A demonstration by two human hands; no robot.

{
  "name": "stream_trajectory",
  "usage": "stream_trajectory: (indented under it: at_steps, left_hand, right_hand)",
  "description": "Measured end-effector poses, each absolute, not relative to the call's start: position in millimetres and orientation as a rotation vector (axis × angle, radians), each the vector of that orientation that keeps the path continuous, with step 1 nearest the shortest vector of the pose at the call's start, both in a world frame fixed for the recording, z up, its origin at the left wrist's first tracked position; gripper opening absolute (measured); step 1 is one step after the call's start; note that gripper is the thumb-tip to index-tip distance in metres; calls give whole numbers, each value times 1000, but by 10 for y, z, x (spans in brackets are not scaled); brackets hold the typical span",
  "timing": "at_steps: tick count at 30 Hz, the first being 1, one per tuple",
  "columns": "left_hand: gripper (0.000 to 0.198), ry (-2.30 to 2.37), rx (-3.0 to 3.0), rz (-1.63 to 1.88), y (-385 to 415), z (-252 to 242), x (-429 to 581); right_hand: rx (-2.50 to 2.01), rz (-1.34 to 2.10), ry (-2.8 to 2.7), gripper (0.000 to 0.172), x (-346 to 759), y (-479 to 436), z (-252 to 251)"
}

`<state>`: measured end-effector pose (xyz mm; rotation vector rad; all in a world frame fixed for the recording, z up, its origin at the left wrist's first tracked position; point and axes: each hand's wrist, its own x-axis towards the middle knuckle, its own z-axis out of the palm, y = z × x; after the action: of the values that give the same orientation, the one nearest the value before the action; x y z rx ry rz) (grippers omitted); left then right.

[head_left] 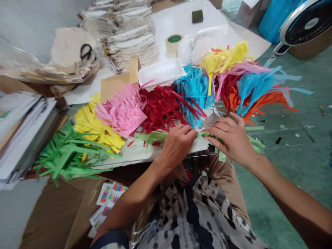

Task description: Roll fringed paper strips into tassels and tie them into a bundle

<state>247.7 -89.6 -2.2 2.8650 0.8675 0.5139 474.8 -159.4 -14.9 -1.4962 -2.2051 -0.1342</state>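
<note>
A bundle of light green paper fringe lies along the front edge of the table, its strips spreading out to both sides. My left hand is curled closed over its middle, knuckles up. Just to the right, my right hand pinches the same bundle between thumb and fingers; what lies under the fingertips is partly hidden. Beyond my hands are cut paper fringes in dark red, blue and pink. Yellow fringe and darker green fringe lie further left.
Orange fringe and more blue fringe overhang the right edge. Behind stand a white plastic tray, a tape roll and stacked off-white bundles. Black-handled scissors lie back left; a fan stands right.
</note>
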Motion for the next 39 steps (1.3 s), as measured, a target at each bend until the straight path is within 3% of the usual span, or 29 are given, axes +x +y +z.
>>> stream_trajectory:
  at_steps: [5, 11, 22, 35, 37, 39]
  left_hand:
    - [23, 907, 2870, 496, -872, -40, 2468]
    - [11, 945, 2758, 571, -880, -48, 2379]
    - [14, 1157, 2604, 548, -846, -3, 2294]
    - [17, 1405, 2605, 526, -792, 55, 2118]
    - [9, 1320, 2679, 592, -794, 31, 2086]
    - [18, 1052, 2814, 612, -799, -1, 2099]
  right_hand:
    - [-1482, -100, -2230, 19, 4745, -1576, -154]
    - [-1623, -89, -2209, 22, 4717, -1564, -177]
    - [-1702, 18, -2236, 26, 4717, -1497, -110]
    - [-1868, -117, -2146, 14, 4586, -1471, -23]
    - [-1811, -130, -2122, 16, 4598, -1527, -68]
    - [-1757, -143, -2133, 17, 4599, -1572, -104]
